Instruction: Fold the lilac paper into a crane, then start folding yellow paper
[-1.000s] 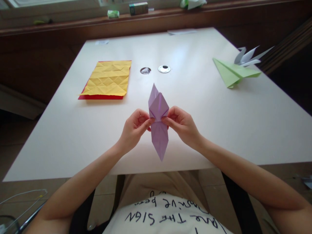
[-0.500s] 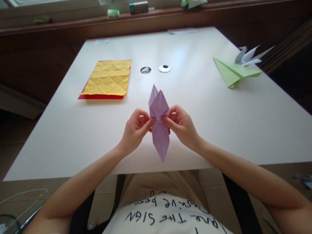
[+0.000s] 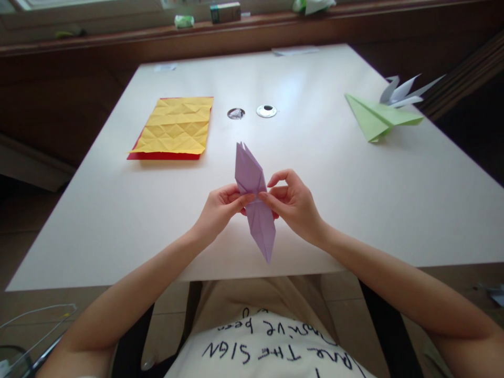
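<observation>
Two hands are pinching a folded purple paper model (image 3: 254, 202) at its waist above the near edge of the white table (image 3: 118, 210), its long axis running away from the person, far tip leaning slightly left. Left hand (image 3: 220, 207) and right hand (image 3: 293, 202) are closing fingertips on it from either side; the right forefinger appears lifted. Yellow creased paper (image 3: 175, 126) is lying far left, a green paper fold (image 3: 376, 118) far right.

Head camera looks forward and down, near the table (image 3: 118, 210)
</observation>
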{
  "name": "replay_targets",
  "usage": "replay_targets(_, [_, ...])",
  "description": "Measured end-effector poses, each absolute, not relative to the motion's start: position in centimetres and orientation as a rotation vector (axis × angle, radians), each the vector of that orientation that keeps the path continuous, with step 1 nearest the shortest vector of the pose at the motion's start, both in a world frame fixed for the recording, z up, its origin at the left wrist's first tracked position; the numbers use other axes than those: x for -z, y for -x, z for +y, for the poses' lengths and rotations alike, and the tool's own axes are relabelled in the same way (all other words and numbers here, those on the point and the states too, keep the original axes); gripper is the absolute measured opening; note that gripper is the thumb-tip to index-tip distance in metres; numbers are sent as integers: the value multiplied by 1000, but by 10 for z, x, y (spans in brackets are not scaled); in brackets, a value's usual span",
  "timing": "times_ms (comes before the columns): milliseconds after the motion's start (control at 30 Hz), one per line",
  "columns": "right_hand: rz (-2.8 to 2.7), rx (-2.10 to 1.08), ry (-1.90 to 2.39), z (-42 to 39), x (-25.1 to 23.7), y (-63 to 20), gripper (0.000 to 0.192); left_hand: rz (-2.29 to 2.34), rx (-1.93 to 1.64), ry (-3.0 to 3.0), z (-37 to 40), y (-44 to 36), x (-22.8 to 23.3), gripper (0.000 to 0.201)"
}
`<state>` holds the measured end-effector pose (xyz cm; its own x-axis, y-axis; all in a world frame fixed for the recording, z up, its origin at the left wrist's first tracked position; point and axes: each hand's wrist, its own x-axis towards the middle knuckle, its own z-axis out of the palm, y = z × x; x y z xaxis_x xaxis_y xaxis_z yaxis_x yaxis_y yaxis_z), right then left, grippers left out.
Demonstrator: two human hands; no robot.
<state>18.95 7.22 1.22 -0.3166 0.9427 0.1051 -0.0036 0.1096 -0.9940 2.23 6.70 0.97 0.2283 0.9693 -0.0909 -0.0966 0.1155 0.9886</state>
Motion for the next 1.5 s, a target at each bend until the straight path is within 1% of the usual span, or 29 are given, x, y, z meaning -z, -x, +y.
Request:
replay_targets(167, [-1587, -1002, 951, 79, -15, -194, 27, 1033, -1012, -1212, 64, -23, -9, 22])
replay_targets(233, [-1570, -1023, 901, 83, -16, -195, 20, 981, -940, -1220, 62, -24, -9, 20])
replay_targets(300, [-1531, -1116, 873, 84, -16, -194, 13, 906, -888, -1234, 60, -25, -7, 18])
replay_targets(400, [-1466, -1201, 886, 82, -16, -194, 17, 825, -881, -1258, 59, -26, -6, 16])
replay_targets(500, [-1451, -1186, 919, 80, -16, -194, 20, 790, -839, -1252, 59, -26, -6, 16])
replay_targets(567, [-1461, -1162, 946, 80, -17, -194, 21, 805, -802, -1253, 60, -26, -7, 19])
replay_targets(700, [-1491, -1124, 970, 79, -17, -192, 25, 900, -796, -1294, 59, -27, -7, 30])
replay_targets(800, [-1427, -1209, 939, 79, -17, -191, 24, 942, -839, -1298, 59, -27, -7, 35])
replay_targets(900, [-1405, -1342, 932, 82, -17, -193, 32, 989, -935, -1267, 60, -26, -7, 35])
replay_targets(1067, [-1777, -1599, 989, 86, -18, -195, 39, 1084, -1102, -1191, 63, -23, -7, 35])
replay_targets(1133, [-1822, -1644, 941, 85, -17, -194, 36, 1100, -1122, -1197, 63, -24, -7, 35])
replay_targets(1233, [-1805, -1612, 868, 85, -16, -192, 29, 1119, -1138, -1246, 63, -25, -7, 37])
replay_targets(1367, [-1719, -1711, 793, 85, -18, -193, 28, 1095, -1100, -1277, 63, -24, -6, 39])
replay_targets(1500, [-1589, -1755, 837, 87, -20, -194, 30, 990, -917, -1311, 63, -22, -9, 40])
